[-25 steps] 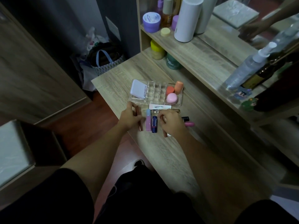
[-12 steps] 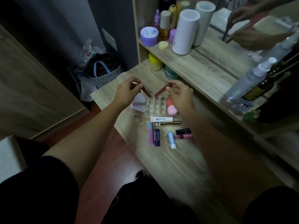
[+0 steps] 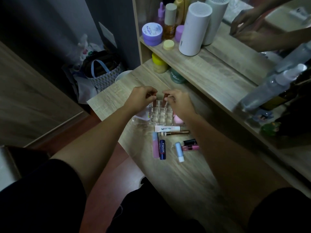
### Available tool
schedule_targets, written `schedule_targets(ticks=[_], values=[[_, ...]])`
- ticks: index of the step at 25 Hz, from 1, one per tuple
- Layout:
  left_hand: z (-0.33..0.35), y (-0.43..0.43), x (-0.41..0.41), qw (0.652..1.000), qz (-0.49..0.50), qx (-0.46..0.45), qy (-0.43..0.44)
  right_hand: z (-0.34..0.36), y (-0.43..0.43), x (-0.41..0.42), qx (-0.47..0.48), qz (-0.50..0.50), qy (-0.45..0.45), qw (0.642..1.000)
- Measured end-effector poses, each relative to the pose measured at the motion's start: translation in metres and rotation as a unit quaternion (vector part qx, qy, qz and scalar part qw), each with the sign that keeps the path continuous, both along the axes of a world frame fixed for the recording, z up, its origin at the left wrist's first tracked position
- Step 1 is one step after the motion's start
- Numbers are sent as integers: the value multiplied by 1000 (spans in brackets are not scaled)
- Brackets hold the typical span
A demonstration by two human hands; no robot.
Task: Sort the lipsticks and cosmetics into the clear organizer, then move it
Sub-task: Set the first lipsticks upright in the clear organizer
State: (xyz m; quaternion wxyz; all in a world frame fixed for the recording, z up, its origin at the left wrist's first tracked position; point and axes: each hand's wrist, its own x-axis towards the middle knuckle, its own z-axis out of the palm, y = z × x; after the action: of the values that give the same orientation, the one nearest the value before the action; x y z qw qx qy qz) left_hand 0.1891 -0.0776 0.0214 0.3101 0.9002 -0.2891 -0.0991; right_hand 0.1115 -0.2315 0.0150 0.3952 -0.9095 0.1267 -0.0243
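Note:
The clear organizer (image 3: 159, 116) sits on the wooden desk under both hands. My left hand (image 3: 141, 98) pinches a brown lipstick tube (image 3: 154, 103) standing upright in a back slot. My right hand (image 3: 178, 101) pinches a second brown lipstick tube (image 3: 164, 100) upright in a neighbouring back slot. A white compact (image 3: 143, 115) lies in the organizer's left part and a pink sponge (image 3: 177, 119) at its right. In front lie a white lip tube (image 3: 167, 128), a gold-brown pencil (image 3: 175, 133), a pink gloss (image 3: 155, 147), a blue Nivea stick (image 3: 162, 149), a light blue balm (image 3: 179, 152), a black lipstick (image 3: 189, 142) and a pink gloss tube (image 3: 190, 147).
A raised shelf (image 3: 210, 68) behind the desk carries a purple jar (image 3: 152, 33), a white cylinder (image 3: 193, 29) and bottles. A mirror at the right reflects hands. A spray bottle (image 3: 269, 84) stands at the right. A patterned bag (image 3: 102, 71) rests on the floor to the left.
Both hands picked up a brown tube each from the desk, lifted them above the organizer, then lowered them upright into the back slots. The camera tilted up.

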Motion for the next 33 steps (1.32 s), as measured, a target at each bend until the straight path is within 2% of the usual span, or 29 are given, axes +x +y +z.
schedule_targets(ticks=[21, 27, 30, 33], values=[[-6, 3, 2, 1000, -12, -5, 26, -6, -3, 5, 1, 11, 60, 998], [-4, 3, 2, 999, -14, -1, 30, -5, -5, 4, 16, 24, 46, 999], [-1, 8, -2, 999, 15, -7, 34, -3, -6, -1, 15, 17, 35, 999], [-3, 21, -19, 993, 94, -55, 39, -6, -1, -21, -15, 6, 2, 1000]])
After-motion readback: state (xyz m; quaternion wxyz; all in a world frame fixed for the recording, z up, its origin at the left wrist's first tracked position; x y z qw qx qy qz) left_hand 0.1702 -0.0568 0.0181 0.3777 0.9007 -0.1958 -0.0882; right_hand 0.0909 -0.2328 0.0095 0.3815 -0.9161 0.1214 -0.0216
